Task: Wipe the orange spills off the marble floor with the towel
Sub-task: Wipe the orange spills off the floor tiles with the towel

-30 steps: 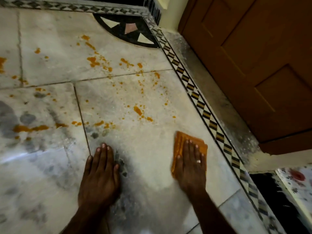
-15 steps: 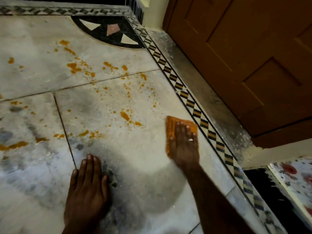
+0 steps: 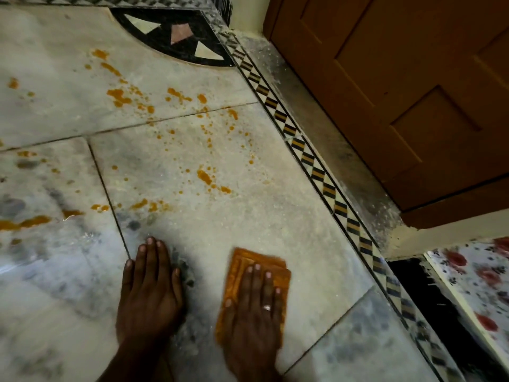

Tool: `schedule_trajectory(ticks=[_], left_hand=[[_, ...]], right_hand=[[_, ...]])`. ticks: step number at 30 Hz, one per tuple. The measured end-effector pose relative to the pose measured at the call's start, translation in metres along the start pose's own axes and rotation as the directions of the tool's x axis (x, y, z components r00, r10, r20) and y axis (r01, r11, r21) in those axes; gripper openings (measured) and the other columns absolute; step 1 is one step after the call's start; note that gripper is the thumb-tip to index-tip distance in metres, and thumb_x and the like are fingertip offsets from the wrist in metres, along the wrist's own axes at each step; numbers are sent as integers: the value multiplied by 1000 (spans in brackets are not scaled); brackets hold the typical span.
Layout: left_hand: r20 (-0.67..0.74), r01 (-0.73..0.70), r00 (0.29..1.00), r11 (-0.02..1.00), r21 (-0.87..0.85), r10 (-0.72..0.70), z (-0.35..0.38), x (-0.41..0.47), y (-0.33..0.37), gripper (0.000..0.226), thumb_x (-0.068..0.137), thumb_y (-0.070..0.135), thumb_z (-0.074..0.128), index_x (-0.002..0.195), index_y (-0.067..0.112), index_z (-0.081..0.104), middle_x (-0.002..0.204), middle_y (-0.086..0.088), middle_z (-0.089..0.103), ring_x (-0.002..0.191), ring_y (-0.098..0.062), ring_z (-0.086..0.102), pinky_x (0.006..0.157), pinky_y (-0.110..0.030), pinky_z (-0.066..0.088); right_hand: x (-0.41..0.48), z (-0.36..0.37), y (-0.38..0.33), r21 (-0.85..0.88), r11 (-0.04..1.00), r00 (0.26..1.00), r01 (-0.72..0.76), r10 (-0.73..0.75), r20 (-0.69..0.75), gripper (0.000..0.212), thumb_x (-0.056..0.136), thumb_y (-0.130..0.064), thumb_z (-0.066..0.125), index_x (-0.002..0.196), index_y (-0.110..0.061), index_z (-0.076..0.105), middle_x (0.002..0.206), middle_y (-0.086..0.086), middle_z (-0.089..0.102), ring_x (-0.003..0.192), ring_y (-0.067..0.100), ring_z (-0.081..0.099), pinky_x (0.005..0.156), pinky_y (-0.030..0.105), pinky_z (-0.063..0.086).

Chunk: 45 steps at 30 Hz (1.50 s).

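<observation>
My right hand point(image 3: 254, 310) lies flat with straight fingers on a folded orange towel point(image 3: 242, 267), pressing it to the marble floor point(image 3: 275, 216) near the bottom middle. Just left of it, my left hand point(image 3: 150, 288) rests flat on the bare marble, fingers straight. Orange spills point(image 3: 205, 176) spot the slab ahead of both hands. More orange spills point(image 3: 118, 95) lie on the far slab, and orange smears point(image 3: 24, 223) mark the left slab.
A black and yellow patterned border strip point(image 3: 316, 166) runs diagonally along the right of the marble. Beyond it stands a brown wooden door point(image 3: 399, 92). A dark inlaid fan motif point(image 3: 176, 37) sits at the far corner. A floral sheet point(image 3: 476, 279) lies at the lower right.
My right hand has pulled the towel back toward me and to the left, away from the border strip. My left hand has stayed flat on the floor.
</observation>
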<state>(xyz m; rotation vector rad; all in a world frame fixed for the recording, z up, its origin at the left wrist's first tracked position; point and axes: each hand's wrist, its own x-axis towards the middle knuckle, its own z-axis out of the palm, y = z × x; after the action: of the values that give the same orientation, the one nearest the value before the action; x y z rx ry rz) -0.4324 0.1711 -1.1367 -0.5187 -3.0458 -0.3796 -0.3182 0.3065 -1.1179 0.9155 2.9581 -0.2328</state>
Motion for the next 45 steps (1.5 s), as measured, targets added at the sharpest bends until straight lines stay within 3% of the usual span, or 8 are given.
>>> schedule_trajectory(ticks=[6, 14, 21, 32, 37, 39, 42, 45], left_hand=[[-3, -16, 1000, 1000, -10, 16, 0, 2, -3, 62, 98, 28, 37, 152, -3, 33, 160, -21, 32, 148, -34, 34, 123, -50, 21], [54, 19, 998, 1000, -1, -19, -2, 5, -1, 65, 97, 32, 37, 155, 3, 29, 164, -15, 26, 151, -28, 27, 124, -47, 19], [60, 15, 998, 1000, -10, -15, -3, 4, 0, 63, 99, 32, 35, 154, 2, 29, 164, -15, 26, 151, -29, 27, 122, -49, 23], [159, 39, 986, 999, 18, -41, -11, 7, 2, 65, 101, 35, 32, 157, 5, 22, 166, -14, 19, 154, -28, 20, 124, -47, 18], [141, 44, 989, 999, 0, -43, -10, 7, 1, 65, 101, 36, 29, 157, 4, 23, 166, -14, 18, 154, -28, 19, 125, -47, 17], [148, 55, 987, 998, 5, -55, -12, 7, 3, 65, 101, 36, 29, 157, 4, 23, 166, -14, 18, 154, -27, 19, 125, -46, 16], [172, 74, 982, 997, -14, -71, -14, 7, 6, 65, 101, 36, 27, 157, 4, 23, 167, -13, 17, 154, -26, 18, 125, -46, 15], [171, 73, 983, 997, -15, -69, -13, 8, 6, 65, 101, 37, 25, 157, 5, 21, 167, -12, 14, 155, -25, 15, 125, -47, 15]], right_hand=[[47, -1, -27, 17, 949, 949, 314, -314, 24, 67, 100, -42, 41, 159, -13, 28, 167, 5, 26, 156, 26, 19, 122, 51, 24], [140, -18, 5, -51, 948, 947, 315, -311, 73, 66, 103, -45, 32, 159, -12, 28, 167, 7, 26, 154, 31, 25, 122, 52, 24], [168, -37, 48, -155, 752, 756, 641, -583, 298, 85, 100, -70, 13, 161, -11, 18, 168, 13, 19, 154, 35, 21, 122, 52, 26], [164, -40, 40, -103, 774, 727, 625, -528, 439, 89, 99, -70, 16, 160, -6, 20, 168, 19, 15, 154, 41, 15, 123, 55, 15], [176, -60, 35, -43, 777, 658, 628, -500, 563, 126, 69, -97, -5, 161, -10, -3, 169, 16, -8, 155, 39, -8, 125, 52, 1], [187, -79, 36, -6, 760, 575, 649, -486, 658, 133, 60, -102, 5, 159, -16, -15, 167, 12, -22, 154, 34, -19, 127, 49, -3], [209, -109, 34, 9, 703, 427, 711, -442, 789, 121, 79, -86, 47, 160, -21, -15, 167, 8, -26, 155, 29, -17, 127, 42, 0], [225, -124, 26, -1, 665, 350, 747, -392, 851, 112, 87, -72, 58, 162, -23, -10, 168, 6, -23, 157, 29, -6, 125, 37, 6]])
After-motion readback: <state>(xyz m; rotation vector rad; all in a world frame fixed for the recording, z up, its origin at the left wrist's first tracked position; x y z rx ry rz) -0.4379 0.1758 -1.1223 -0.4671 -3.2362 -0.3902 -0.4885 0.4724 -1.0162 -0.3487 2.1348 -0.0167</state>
